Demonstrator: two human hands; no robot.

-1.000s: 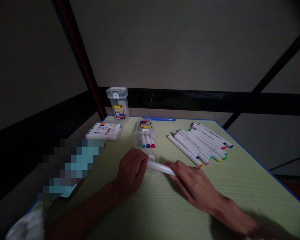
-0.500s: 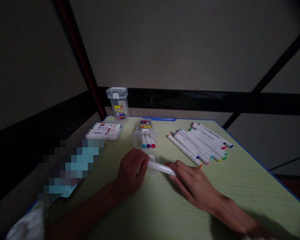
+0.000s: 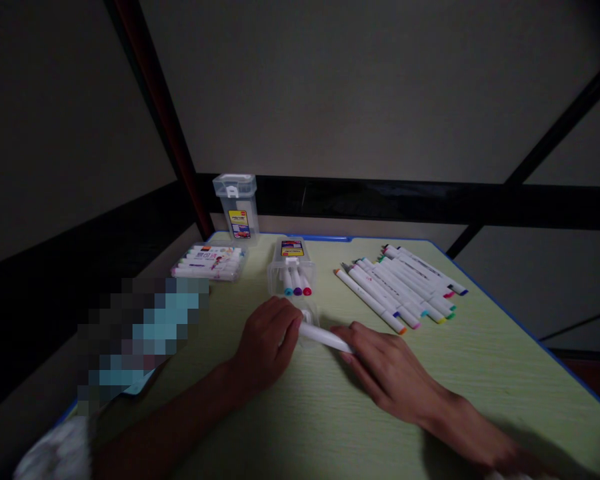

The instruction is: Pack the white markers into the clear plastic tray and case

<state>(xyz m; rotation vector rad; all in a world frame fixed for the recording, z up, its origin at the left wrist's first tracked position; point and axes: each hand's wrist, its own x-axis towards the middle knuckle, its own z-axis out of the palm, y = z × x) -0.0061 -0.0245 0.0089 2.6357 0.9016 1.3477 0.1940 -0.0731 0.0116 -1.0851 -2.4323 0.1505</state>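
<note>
Both my hands hold one white marker (image 3: 323, 337) low over a pale green table (image 3: 480, 373). My left hand (image 3: 267, 343) is closed round its left end, my right hand (image 3: 385, 370) pinches its right end. Just beyond the marker lies a clear plastic marker box (image 3: 291, 267) on its side, open toward me, with three markers inside showing blue, purple and red caps. A clear lid (image 3: 307, 317) lies at the box's mouth, next to my left hand.
A row of several white markers (image 3: 400, 290) with coloured caps lies at the right. A flat pack of markers (image 3: 207, 262) sits at the left, an upright clear box (image 3: 236, 207) behind it. A blurred-out patch covers the table's left edge.
Hardly anything differs: my hands and the marker have shifted a touch toward me and to the right, still gripping the same marker.
</note>
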